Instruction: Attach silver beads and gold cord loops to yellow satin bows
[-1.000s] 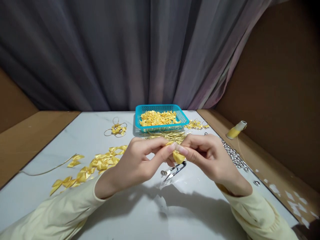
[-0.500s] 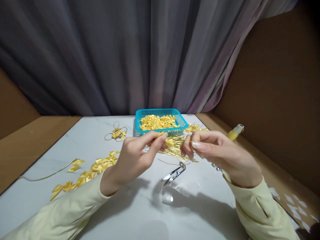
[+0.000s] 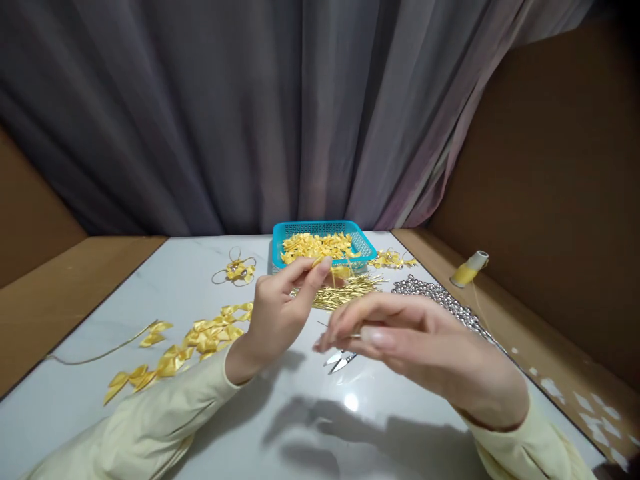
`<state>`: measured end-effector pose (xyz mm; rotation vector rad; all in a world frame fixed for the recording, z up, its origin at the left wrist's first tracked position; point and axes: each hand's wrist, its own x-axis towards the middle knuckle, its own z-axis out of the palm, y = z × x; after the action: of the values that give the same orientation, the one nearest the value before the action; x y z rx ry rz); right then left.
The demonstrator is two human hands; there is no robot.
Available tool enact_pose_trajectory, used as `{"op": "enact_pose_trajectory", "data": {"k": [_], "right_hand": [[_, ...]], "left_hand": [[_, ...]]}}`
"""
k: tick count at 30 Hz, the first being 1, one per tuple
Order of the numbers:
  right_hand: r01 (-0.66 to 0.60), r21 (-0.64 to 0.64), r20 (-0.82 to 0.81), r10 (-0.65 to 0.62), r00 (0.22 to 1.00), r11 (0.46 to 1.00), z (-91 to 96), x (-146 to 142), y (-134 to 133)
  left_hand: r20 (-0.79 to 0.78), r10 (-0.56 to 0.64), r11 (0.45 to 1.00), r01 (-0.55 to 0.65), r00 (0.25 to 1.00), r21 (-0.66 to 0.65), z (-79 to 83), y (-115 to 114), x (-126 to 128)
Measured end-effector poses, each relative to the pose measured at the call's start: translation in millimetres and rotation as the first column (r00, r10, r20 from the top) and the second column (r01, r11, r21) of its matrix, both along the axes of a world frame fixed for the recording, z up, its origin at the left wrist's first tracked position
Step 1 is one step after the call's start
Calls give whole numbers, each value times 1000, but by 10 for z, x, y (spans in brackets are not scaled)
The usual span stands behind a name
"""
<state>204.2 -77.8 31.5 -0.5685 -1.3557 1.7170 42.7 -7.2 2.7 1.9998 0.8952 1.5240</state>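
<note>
My left hand [image 3: 277, 310] is raised over the white table [image 3: 150, 293] and pinches a small yellow ribbon piece [image 3: 341, 272] between thumb and forefinger. A fine thread hangs from that piece. My right hand [image 3: 425, 347] hovers lower and nearer to me, its fingers pointing left and pressed to the thumb above small silver scissors [image 3: 341, 361]. What the right fingers pinch is too thin to make out. Both arms wear pale yellow sleeves.
A teal basket [image 3: 320, 229] of yellow ribbon pieces stands at the back. In front of it lie gold pins [image 3: 350, 295]. Silver beads [image 3: 440, 299] run along the right, with a yellow thread spool [image 3: 469, 269] on the brown ledge. Yellow bows [image 3: 200, 335] trail left.
My hands have parted. The left one rose toward the basket with the ribbon piece, while the right one swung down and left over the scissors.
</note>
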Motion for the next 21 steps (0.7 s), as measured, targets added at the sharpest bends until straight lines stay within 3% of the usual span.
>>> {"op": "enact_pose_trajectory", "data": {"k": [2,4,7,10,15,21], "right_hand": [[-7,-31,52,9,999,1000,-23,-59,13],[-3,-51,55,6,998,999,-34,-89,35],[29,-42,51,-27,998,999,-32,-77,64],[174,35,129,-178,976,984,-35,-54,74],[469,171,156,-493,856,867,-81,-111,84],[616,359,125,-690,713,701,-145,-191,132]], "left_hand": [[86,-82,978,97,993,-186,4,-25,23],[160,-115,947,157,980,-281,13,-45,30],[189,-107,950,156,976,-269,32,-62,22],[192,-143,949,190,971,-252,45,-73,16],[231,-242,899,307,942,-312,56,-98,34],[206,-281,889,335,937,-312,67,-132,37]]}}
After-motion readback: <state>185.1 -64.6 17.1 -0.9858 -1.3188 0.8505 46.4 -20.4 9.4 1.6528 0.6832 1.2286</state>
